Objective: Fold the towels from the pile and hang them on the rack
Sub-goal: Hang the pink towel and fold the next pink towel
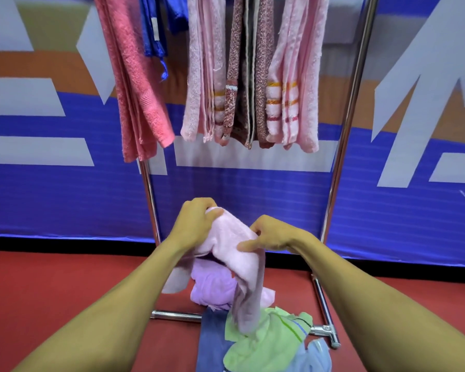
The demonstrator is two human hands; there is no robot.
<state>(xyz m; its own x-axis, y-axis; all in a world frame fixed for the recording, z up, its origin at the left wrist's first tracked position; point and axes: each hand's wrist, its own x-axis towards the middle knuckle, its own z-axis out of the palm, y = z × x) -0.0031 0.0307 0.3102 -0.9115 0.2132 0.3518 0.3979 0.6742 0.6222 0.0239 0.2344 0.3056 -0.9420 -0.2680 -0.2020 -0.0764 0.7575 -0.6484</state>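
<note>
1. Towel, pale pink, is held in the air between both hands, above the pile on the red floor; its lower end hangs down onto the green towel.
2. Left hand has its fingers clenched on one upper corner; right hand pinches the cloth nearby, thumb pressed along its edge.
3. Rack behind carries several folded towels already.
4. Risk, judged: the trailing end may drag the green towel up or snag, since it lies on the pile.
5. Risk, judged: uneven corners could give a crooked fold.
</note>
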